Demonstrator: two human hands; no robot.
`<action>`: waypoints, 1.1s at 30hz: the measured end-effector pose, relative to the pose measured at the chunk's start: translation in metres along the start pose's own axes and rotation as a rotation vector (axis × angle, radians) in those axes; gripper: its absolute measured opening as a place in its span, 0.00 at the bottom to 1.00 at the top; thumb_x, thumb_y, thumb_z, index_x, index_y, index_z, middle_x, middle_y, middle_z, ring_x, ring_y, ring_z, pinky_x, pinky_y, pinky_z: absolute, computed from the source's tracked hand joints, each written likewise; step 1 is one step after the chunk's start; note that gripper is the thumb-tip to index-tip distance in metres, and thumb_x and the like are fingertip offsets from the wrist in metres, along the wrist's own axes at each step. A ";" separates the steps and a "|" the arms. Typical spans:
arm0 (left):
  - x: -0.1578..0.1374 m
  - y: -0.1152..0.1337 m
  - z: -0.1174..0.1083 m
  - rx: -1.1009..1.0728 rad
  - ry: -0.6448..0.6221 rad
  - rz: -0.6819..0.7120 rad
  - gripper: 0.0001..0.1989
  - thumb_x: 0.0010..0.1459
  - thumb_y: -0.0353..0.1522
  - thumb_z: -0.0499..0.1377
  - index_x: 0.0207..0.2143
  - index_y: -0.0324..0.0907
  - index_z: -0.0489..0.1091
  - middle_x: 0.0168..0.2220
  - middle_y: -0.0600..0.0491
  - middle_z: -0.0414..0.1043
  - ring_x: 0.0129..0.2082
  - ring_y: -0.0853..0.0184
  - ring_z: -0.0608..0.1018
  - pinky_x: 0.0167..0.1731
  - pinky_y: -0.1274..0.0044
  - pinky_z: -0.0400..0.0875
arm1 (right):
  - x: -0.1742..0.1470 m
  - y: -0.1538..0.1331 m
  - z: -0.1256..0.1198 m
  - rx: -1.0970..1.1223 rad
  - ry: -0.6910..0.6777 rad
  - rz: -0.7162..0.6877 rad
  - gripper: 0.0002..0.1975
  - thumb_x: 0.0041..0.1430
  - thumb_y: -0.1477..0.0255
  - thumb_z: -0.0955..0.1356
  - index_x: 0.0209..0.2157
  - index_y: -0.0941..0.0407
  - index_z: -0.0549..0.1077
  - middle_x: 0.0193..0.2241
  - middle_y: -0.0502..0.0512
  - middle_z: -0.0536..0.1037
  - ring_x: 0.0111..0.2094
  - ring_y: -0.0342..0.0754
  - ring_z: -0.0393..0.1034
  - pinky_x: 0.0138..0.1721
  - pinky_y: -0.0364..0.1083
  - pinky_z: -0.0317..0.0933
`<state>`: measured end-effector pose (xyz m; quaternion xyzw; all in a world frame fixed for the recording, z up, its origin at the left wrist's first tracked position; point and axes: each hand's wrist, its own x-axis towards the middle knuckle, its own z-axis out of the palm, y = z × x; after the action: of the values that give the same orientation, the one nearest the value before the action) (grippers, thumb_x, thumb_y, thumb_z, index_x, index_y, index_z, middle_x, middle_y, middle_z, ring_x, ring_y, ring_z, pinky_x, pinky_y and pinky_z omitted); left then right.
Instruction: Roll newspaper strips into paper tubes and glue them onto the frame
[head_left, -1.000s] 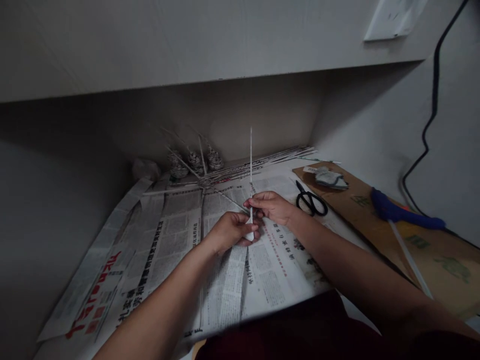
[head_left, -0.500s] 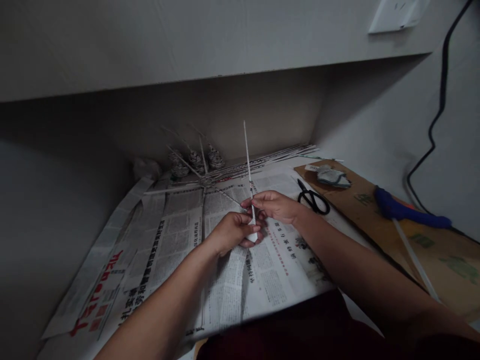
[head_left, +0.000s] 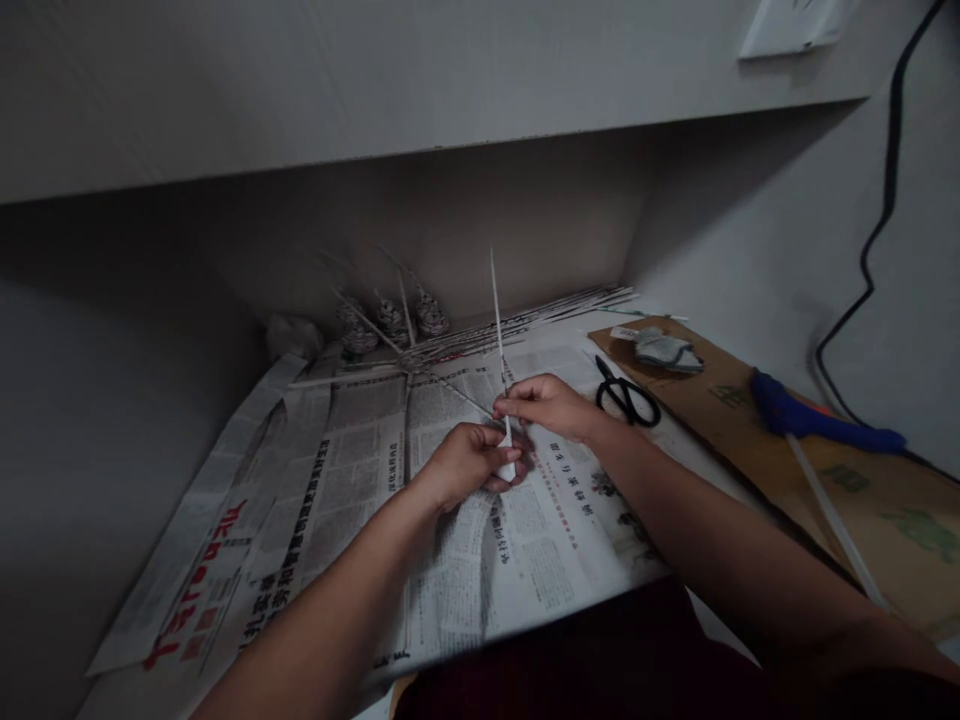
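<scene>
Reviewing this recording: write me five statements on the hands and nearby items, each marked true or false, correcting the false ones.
1. Both hands hold the thin paper stick. True.
2. The left hand grips higher up than the right hand. False: the left hand is lower.
3. The grey cloth lies on the cardboard. True.
4. The black scissors are in the right hand. False: they lie apart from it, untouched.
5. Only one woven paper piece stands at the back. False: three stand there.
</scene>
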<state>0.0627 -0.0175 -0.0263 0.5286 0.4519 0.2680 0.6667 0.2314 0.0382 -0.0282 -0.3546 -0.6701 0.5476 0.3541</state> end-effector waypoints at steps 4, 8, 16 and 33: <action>0.002 -0.002 0.000 0.016 0.021 -0.001 0.12 0.47 0.36 0.64 0.30 0.35 0.75 0.28 0.48 0.74 0.27 0.69 0.75 0.27 0.77 0.70 | 0.000 -0.002 0.000 -0.098 0.033 -0.048 0.18 0.52 0.58 0.69 0.29 0.60 0.78 0.22 0.51 0.74 0.22 0.39 0.61 0.24 0.40 0.54; 0.004 -0.005 -0.001 0.038 0.027 0.016 0.11 0.47 0.36 0.64 0.28 0.36 0.74 0.29 0.47 0.75 0.28 0.69 0.75 0.28 0.76 0.71 | 0.000 -0.001 0.001 -0.085 0.044 -0.038 0.20 0.53 0.56 0.67 0.30 0.60 0.78 0.26 0.54 0.77 0.22 0.40 0.62 0.25 0.40 0.56; 0.001 0.000 -0.003 -0.001 0.036 0.003 0.11 0.48 0.36 0.65 0.31 0.36 0.74 0.29 0.47 0.75 0.28 0.68 0.76 0.28 0.76 0.72 | 0.000 0.000 0.003 0.063 0.047 0.009 0.22 0.55 0.54 0.65 0.32 0.59 0.78 0.31 0.56 0.77 0.26 0.41 0.67 0.25 0.40 0.60; 0.000 0.000 -0.001 -0.023 -0.010 0.008 0.11 0.48 0.36 0.65 0.31 0.36 0.75 0.31 0.47 0.76 0.31 0.68 0.76 0.30 0.77 0.72 | -0.002 -0.001 0.004 0.329 -0.114 0.154 0.17 0.47 0.61 0.72 0.34 0.60 0.77 0.26 0.52 0.76 0.19 0.38 0.65 0.19 0.39 0.57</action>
<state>0.0616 -0.0175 -0.0266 0.5243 0.4433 0.2732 0.6738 0.2291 0.0347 -0.0282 -0.3107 -0.5613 0.6944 0.3258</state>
